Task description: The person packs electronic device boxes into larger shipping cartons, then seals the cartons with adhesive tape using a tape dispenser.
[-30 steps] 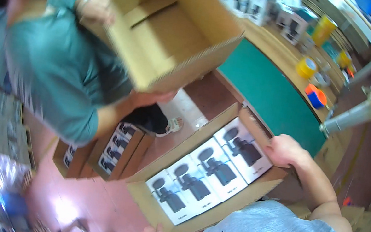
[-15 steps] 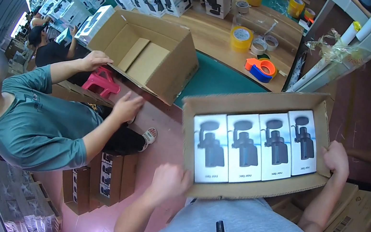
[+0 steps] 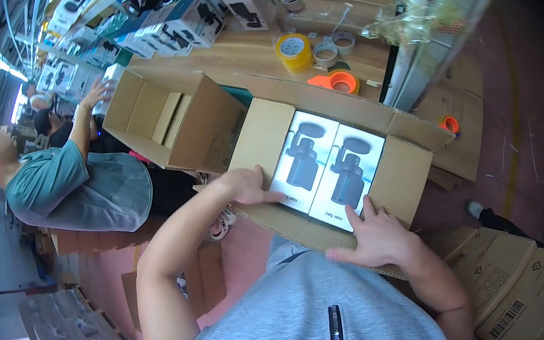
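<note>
An open cardboard carton (image 3: 262, 143) lies before me with its two side flaps folded inward. Between those flaps show two white product boxes (image 3: 301, 164), each printed with a dark microphone-like device. My left hand (image 3: 244, 185) rests on the left flap, its fingers stretched toward the lower edge of the left white box. Fingers spread, my right hand (image 3: 379, 237) presses on the right flap's near corner, a fingertip over the right white box. The far long flap stands up; the near one is folded outward, toward my body.
Left of my carton stands another open carton (image 3: 211, 125). Beyond it a person in a green shirt (image 3: 84, 186) reaches toward white boxes. Tape rolls (image 3: 294, 51) and an orange tape dispenser (image 3: 336, 80) lie on the wooden bench. Sealed cartons (image 3: 527, 310) are stacked at right, near a white post (image 3: 414, 57).
The carton's side flaps have folded in over the outer boxes of the row. My hands have moved from its sides onto the flaps. The person at left has raised an arm toward the bench.
</note>
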